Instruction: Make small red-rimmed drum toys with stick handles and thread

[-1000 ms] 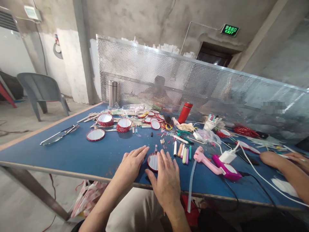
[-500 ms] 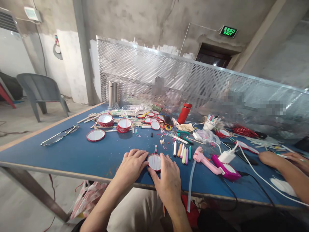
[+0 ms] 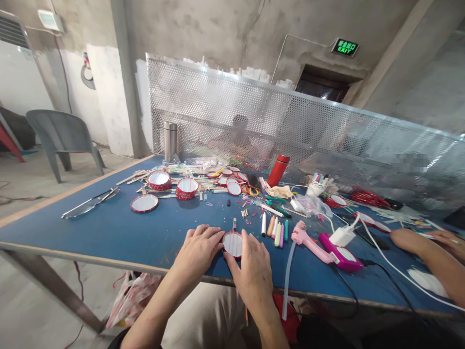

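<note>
The biggest thing I see is the blue table (image 3: 109, 232), which fills the middle of the frame. The perforated metal screen (image 3: 203, 111) stands behind it, and a grey chair (image 3: 61, 133) is at the upper left.

A second ago both hands lie flat with fingers spread, and the right one covers a part of the red-rimmed disc (image 3: 232, 244). Now the fingers are drawn in and the disc shows almost whole between the hands, low in the centre near the table edge. Over the last half second almost nothing moves, so I judge the disc is now kept steady from two sides.

The left hand (image 3: 198, 252) is narrow and bent, its fingertips against the left rim, with nothing inside it. The right hand (image 3: 254, 271) has its thumb at the near rim and its forefinger at the right rim. I cannot tell if it really grips.

At the right edge a co-worker's arm (image 3: 428, 252) rests on the table, well apart. The pink glue gun (image 3: 308, 240) and the purple glue gun (image 3: 341, 254) lie right of centre, with a white cable (image 3: 392, 266) running beyond them. The row of markers (image 3: 276, 230) lies just beside the right hand. More finished discs (image 3: 187, 187) lie further up the table, near the red bottle (image 3: 278, 170) and the steel flask (image 3: 170, 140). A thin stick (image 3: 234, 224) touches the disc at its far side.
</note>
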### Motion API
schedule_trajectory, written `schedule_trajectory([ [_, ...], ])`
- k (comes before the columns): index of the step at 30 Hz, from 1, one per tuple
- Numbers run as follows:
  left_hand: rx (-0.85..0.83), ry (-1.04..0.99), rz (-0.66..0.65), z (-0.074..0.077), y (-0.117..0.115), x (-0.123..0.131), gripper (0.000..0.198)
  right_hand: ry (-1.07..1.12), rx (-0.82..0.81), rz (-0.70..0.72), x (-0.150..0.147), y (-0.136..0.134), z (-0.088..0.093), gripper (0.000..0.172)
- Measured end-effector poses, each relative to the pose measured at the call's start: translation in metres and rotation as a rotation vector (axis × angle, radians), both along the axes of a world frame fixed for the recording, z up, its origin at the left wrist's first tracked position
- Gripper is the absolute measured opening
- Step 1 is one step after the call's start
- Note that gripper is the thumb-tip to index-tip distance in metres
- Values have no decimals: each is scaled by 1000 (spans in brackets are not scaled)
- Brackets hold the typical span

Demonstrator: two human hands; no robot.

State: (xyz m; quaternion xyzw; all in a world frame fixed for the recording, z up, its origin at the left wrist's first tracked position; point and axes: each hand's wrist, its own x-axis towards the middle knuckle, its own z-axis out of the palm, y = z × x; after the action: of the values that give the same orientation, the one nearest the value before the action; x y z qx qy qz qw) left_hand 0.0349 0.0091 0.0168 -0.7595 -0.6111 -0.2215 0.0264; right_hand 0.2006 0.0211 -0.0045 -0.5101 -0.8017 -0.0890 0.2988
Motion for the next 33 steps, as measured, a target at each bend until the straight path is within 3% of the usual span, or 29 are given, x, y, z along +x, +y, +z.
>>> schedule_trajectory([
  [33, -12, 0, -3, 2, -1, 0, 32, 57, 34, 33, -3, 0, 3, 55],
])
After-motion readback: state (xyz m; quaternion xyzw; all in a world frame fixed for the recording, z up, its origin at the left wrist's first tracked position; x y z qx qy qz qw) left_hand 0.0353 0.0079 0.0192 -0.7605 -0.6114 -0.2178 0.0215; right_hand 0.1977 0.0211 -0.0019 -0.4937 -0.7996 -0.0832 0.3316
